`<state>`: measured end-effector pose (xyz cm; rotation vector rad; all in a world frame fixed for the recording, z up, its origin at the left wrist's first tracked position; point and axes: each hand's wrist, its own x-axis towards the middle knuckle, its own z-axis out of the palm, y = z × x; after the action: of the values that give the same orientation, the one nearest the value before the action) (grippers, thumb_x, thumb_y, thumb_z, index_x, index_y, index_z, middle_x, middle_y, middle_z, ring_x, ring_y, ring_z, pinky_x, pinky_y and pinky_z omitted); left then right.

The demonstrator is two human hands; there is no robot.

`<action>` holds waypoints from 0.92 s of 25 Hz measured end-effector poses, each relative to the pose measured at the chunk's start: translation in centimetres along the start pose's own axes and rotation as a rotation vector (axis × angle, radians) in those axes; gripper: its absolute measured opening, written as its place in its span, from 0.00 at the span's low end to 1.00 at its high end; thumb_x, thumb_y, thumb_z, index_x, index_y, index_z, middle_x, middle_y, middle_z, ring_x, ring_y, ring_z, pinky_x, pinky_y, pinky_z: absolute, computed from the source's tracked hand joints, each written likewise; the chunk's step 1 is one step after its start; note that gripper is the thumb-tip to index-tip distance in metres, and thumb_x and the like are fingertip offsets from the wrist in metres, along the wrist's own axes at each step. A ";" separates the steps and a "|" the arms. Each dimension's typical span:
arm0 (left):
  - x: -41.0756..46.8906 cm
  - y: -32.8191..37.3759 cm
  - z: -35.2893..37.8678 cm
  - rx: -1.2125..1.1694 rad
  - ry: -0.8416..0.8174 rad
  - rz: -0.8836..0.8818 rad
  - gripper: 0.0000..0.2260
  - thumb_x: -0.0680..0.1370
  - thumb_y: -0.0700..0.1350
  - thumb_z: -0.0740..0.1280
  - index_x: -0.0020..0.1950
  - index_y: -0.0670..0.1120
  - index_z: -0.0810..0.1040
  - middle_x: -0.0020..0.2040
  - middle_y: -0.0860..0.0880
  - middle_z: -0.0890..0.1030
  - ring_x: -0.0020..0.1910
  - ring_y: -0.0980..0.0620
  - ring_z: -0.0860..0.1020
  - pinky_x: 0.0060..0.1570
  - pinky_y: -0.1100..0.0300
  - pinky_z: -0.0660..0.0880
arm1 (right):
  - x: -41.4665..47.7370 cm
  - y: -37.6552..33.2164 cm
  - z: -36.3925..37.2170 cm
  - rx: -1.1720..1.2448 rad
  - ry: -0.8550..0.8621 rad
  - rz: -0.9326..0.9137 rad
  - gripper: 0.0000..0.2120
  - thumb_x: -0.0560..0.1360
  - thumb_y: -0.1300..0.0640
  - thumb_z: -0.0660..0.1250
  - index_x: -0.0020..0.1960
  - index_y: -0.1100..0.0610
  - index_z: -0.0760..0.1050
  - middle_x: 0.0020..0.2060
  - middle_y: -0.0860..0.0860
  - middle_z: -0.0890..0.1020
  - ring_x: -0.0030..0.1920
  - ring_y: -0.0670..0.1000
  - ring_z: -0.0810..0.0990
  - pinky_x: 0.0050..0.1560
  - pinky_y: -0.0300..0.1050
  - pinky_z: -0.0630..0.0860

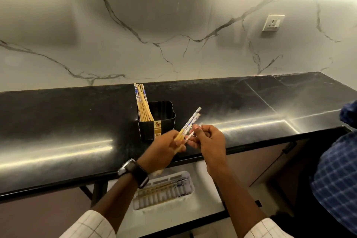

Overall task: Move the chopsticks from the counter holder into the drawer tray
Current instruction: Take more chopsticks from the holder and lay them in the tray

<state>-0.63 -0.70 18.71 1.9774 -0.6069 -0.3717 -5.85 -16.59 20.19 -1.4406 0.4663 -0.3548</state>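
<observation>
No text, brand or number can be read. The holder [156,121] bears a gold and red label strip [157,129], but its marks are too small and blurred to make out.

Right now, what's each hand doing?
Left hand: closed on chopsticks.
Right hand: fingers pinching one of those chopsticks.

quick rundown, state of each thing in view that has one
holder: upright on the counter, still part full of chopsticks
held chopsticks: a few, lifted clear of the holder
left hand: closed on the held chopsticks
right hand: pinching one of them
drawer: open
tray: in the drawer, some chopsticks already lying in it
</observation>
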 end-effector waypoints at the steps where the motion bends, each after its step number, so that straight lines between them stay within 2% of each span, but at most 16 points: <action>1: -0.4 -0.1 0.8 -0.145 -0.033 -0.070 0.07 0.85 0.46 0.59 0.55 0.49 0.77 0.45 0.46 0.84 0.44 0.47 0.85 0.49 0.50 0.83 | 0.0 -0.2 0.2 -0.006 0.003 0.007 0.08 0.78 0.56 0.72 0.51 0.62 0.79 0.39 0.54 0.89 0.41 0.52 0.89 0.38 0.41 0.84; 2: -0.7 -0.3 1.5 -0.267 -0.057 -0.135 0.07 0.85 0.46 0.58 0.56 0.48 0.76 0.45 0.44 0.84 0.43 0.44 0.85 0.49 0.47 0.84 | -0.1 -0.1 0.4 -0.002 0.005 0.022 0.08 0.79 0.57 0.71 0.51 0.61 0.79 0.39 0.53 0.89 0.40 0.51 0.89 0.37 0.40 0.84; 4: -1.3 -0.9 2.1 -0.368 -0.068 -0.214 0.08 0.86 0.47 0.56 0.58 0.49 0.74 0.42 0.43 0.83 0.38 0.44 0.84 0.42 0.50 0.85 | -0.3 0.6 0.6 0.047 -0.025 0.078 0.06 0.80 0.58 0.70 0.53 0.61 0.79 0.40 0.54 0.89 0.40 0.53 0.90 0.38 0.41 0.85; 9: -2.3 -2.4 3.0 -0.320 -0.073 -0.271 0.09 0.86 0.48 0.56 0.56 0.48 0.74 0.37 0.45 0.79 0.28 0.53 0.76 0.30 0.61 0.78 | -1.3 3.4 1.4 0.123 -0.083 0.179 0.08 0.80 0.59 0.69 0.57 0.59 0.82 0.44 0.55 0.89 0.46 0.54 0.89 0.46 0.45 0.86; 14: -3.0 -3.7 2.6 -0.446 -0.149 -0.369 0.10 0.86 0.47 0.56 0.57 0.46 0.75 0.38 0.45 0.80 0.31 0.51 0.79 0.35 0.57 0.80 | -0.6 4.6 1.8 0.157 -0.145 0.188 0.17 0.79 0.62 0.70 0.67 0.58 0.75 0.47 0.55 0.89 0.48 0.56 0.89 0.48 0.50 0.86; 18: -3.4 -4.7 1.4 -0.497 -0.200 -0.398 0.10 0.85 0.44 0.58 0.59 0.43 0.76 0.40 0.45 0.80 0.34 0.50 0.79 0.35 0.56 0.79 | 1.6 4.1 1.9 0.150 -0.203 0.041 0.26 0.81 0.58 0.68 0.76 0.47 0.65 0.56 0.56 0.86 0.52 0.55 0.88 0.53 0.52 0.84; 20: -3.5 -4.9 1.3 -0.490 -0.219 -0.415 0.10 0.85 0.45 0.57 0.60 0.43 0.75 0.40 0.45 0.80 0.35 0.50 0.78 0.35 0.56 0.77 | 2.5 4.1 2.6 -0.007 -0.200 -0.063 0.18 0.83 0.56 0.65 0.72 0.52 0.71 0.56 0.56 0.85 0.52 0.52 0.88 0.54 0.49 0.84; 22: -3.7 -5.2 1.4 -0.480 -0.222 -0.437 0.11 0.85 0.45 0.57 0.61 0.43 0.76 0.40 0.46 0.79 0.33 0.51 0.76 0.32 0.58 0.75 | 3.0 4.9 3.4 -0.243 -0.271 -0.121 0.09 0.83 0.58 0.63 0.60 0.56 0.80 0.53 0.58 0.85 0.51 0.53 0.87 0.54 0.53 0.84; 23: -3.8 -5.4 1.5 -0.465 -0.219 -0.450 0.11 0.85 0.45 0.57 0.60 0.43 0.76 0.39 0.47 0.78 0.33 0.52 0.75 0.32 0.59 0.74 | 3.0 5.5 3.4 -0.358 -0.308 -0.140 0.08 0.83 0.58 0.64 0.56 0.56 0.82 0.51 0.58 0.85 0.51 0.54 0.87 0.55 0.54 0.83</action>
<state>-3.12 2.38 13.20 1.6147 -0.1727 -0.9279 -1.81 -14.54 14.69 -1.8469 0.1825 -0.1588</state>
